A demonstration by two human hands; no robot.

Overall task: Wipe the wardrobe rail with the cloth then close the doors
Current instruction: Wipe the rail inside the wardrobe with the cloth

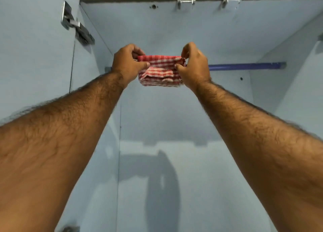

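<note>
Overhead, a folded red-checked cloth point(161, 71) is pinched at its ends by the left hand point(126, 64) and right hand point(193, 66), each grip closed, against the blue rail point(244, 66).

Woven checked cotton-looking cloth point(161, 71), soft and matt, pinched between both hands. Smooth blue rail point(244, 66) right of the right hand point(193, 66), slight sheen. Shiny metal hinge point(76, 25) up left of the left hand point(126, 64). Matt painted panels point(174, 109) behind.
</note>
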